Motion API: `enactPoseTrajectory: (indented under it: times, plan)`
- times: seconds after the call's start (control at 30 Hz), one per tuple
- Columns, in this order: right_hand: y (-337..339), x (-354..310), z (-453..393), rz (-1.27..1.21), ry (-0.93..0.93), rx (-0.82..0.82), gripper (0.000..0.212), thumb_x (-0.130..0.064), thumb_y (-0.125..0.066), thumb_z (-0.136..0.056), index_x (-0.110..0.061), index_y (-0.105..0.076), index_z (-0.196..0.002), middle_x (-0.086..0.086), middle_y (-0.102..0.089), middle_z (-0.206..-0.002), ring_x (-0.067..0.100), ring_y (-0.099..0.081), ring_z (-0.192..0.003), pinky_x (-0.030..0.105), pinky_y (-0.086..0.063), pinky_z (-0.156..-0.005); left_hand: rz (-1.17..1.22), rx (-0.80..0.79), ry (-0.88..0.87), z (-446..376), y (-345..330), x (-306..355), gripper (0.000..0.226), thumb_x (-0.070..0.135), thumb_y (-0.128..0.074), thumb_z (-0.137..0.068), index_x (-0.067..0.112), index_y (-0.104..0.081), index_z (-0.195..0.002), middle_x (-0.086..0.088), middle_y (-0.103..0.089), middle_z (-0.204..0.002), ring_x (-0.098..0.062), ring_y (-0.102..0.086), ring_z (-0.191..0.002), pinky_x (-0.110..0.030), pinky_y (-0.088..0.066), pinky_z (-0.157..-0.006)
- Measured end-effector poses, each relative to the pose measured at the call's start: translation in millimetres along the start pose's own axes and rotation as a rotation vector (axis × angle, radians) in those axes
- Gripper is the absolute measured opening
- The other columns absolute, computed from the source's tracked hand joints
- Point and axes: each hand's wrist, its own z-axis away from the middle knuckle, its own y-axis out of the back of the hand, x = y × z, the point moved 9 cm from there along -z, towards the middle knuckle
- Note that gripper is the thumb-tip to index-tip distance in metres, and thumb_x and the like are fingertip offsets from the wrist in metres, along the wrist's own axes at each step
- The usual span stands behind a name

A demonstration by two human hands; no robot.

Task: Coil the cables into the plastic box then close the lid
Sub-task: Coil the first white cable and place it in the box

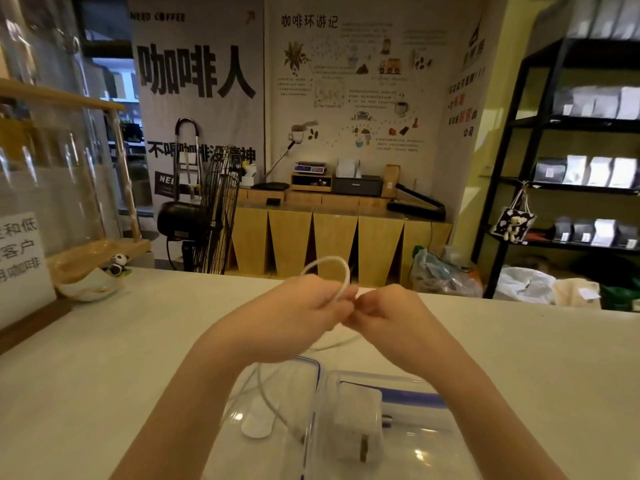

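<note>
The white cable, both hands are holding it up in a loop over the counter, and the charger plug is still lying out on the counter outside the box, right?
Not quite. The head view shows the charger plug already inside the clear box, not out on the counter. The rest holds: the left hand and right hand hold the white cable up in a loop.

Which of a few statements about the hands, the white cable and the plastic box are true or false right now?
1. Both hands, left hand and right hand, hold the white cable. True.
2. The cable is black. False: it is white.
3. The plastic box is closed with its lid on. False: it is open.
4. A white charger block is seen at the box. True.
5. The hands are inside the box. False: they are held above the counter, beyond it.
</note>
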Motion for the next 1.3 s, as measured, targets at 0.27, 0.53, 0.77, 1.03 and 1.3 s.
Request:
enactPoseTrajectory:
  times: [0.27,0.53,0.77,1.03,1.3]
  plan:
    - [-1.0,-30.2,5.9,-0.169,0.241,-0.042,0.065,-0.016,-0.06,-0.085,-0.039,-0.029,-0.137,-0.015,-0.044,-0.139,0.004,-0.039,-0.127,0.025,-0.031,-0.104,0.042,0.132,-0.003,13.5,19.2,9.3,0.025,0.023,-0.041,-0.092,0.016,-0.064,-0.102,-0.004,-0.068,-0.097,-0.014,-0.064,-0.089,-0.03,-0.055,-0.081]
    - [24.8,-13.6,3.1,-0.573,0.229,-0.118,0.018,-0.021,-0.062,-0.076,-0.022,-0.068,-0.093,-0.003,-0.073,-0.079,0.014,-0.068,-0.08,0.023,-0.053,-0.081,0.878,0.171,-0.065,13.7,37.2,0.0,0.03,0.016,-0.043,-0.086,0.001,-0.065,-0.098,-0.013,-0.074,-0.091,-0.02,-0.071,-0.086,-0.026,-0.058,-0.068]
    - [37.8,0.8,3.7,-0.2,0.195,0.117,0.024,-0.026,-0.044,-0.091,-0.028,-0.061,-0.108,-0.014,-0.057,-0.052,-0.001,-0.05,-0.05,0.013,-0.044,-0.051,1.577,0.093,-0.191,7.1,39.5,6.4,0.037,0.025,-0.041,-0.081,0.001,-0.063,-0.101,0.007,-0.034,-0.039,-0.002,-0.026,-0.031,-0.013,-0.019,-0.033]
    - [-29.3,-46.2,31.2,0.332,0.392,-0.161,0.035,-0.033,-0.032,-0.096,-0.031,-0.037,-0.131,0.003,-0.055,-0.08,0.023,-0.051,-0.069,0.032,-0.044,-0.064,1.631,0.404,-0.221,-8.6,41.8,-19.9,0.029,0.018,-0.034,-0.093,0.003,-0.056,-0.101,0.004,-0.049,-0.052,-0.005,-0.045,-0.045,-0.015,-0.039,-0.042]
    - [3.5,-62.4,51.2,0.27,0.492,-0.146,0.02,-0.027,-0.037,-0.094,-0.02,-0.056,-0.094,-0.004,-0.058,-0.071,0.009,-0.048,-0.059,0.03,-0.045,-0.058,1.065,0.499,-0.258,-4.9,41.8,-16.3,0.025,0.013,-0.034,-0.093,0.01,-0.058,-0.102,-0.001,-0.074,-0.073,-0.012,-0.07,-0.072,-0.018,-0.055,-0.064]
